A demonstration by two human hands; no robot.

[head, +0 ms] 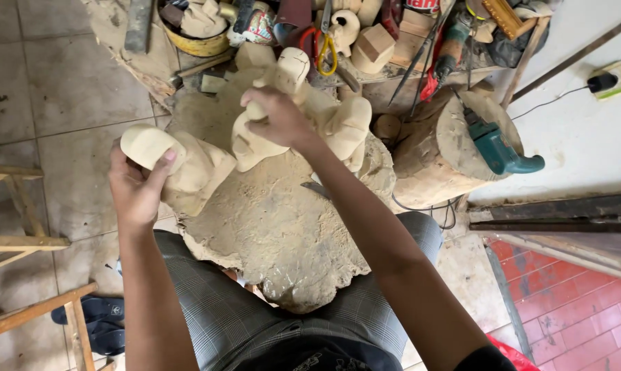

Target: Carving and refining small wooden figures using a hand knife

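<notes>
A pale carved wooden figure [207,161] lies on a large rough stump block [283,220] in front of my knees. My left hand [135,189] grips the rounded end of the carving at its left side. My right hand [276,120] reaches over and closes on the upper middle part of the same carving, beside a lobed piece [348,124] and a small carved head-like part [291,69].
A teal power drill [499,148] rests on a second log [441,154] at right. Behind lie a cluttered shelf with scissors [324,48], wood blocks [373,45] and a yellow bowl [197,45]. Wooden frame pieces [21,240] and blue sandals [101,323] sit at left.
</notes>
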